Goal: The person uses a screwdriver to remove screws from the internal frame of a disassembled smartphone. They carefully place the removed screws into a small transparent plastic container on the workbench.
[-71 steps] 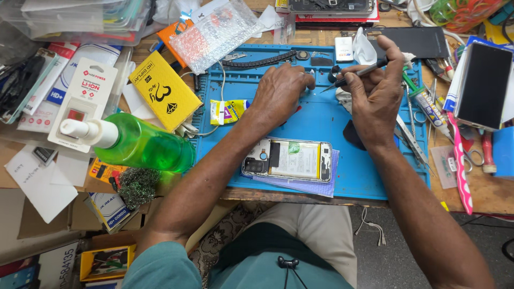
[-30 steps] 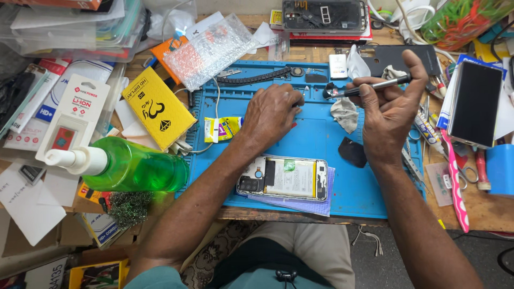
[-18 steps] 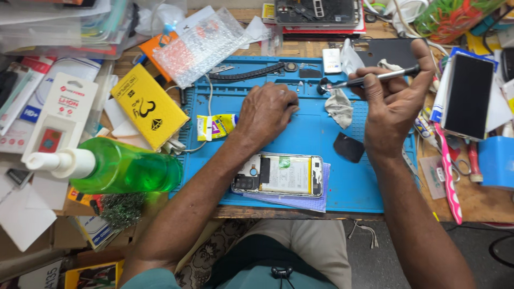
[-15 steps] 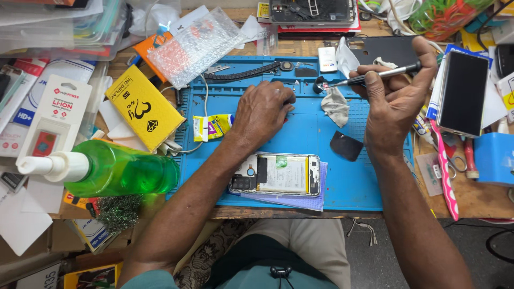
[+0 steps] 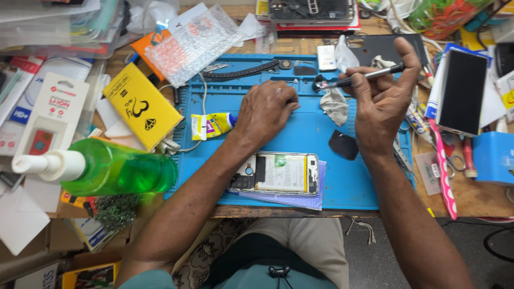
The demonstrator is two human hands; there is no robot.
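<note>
Since the earlier frames, our right hand (image 5: 383, 104) has lifted slightly, and the screwdriver (image 5: 361, 79) has stayed pinched in its fingers, tip pointing left. Our left hand (image 5: 265, 109) rests curled, knuckles down, on the far part of the blue mat (image 5: 321, 184); we cannot tell whether it grasps anything. An opened phone (image 5: 278, 174) lies near us on the mat. A green bottle (image 5: 107, 168) lies at left.

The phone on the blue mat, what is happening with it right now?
The opened phone lies untouched on the blue mat, its back cover off. The right hand holds a slim screwdriver above the mat. The left hand rests fingers-down on the mat, beside a small yellow tube.
</note>
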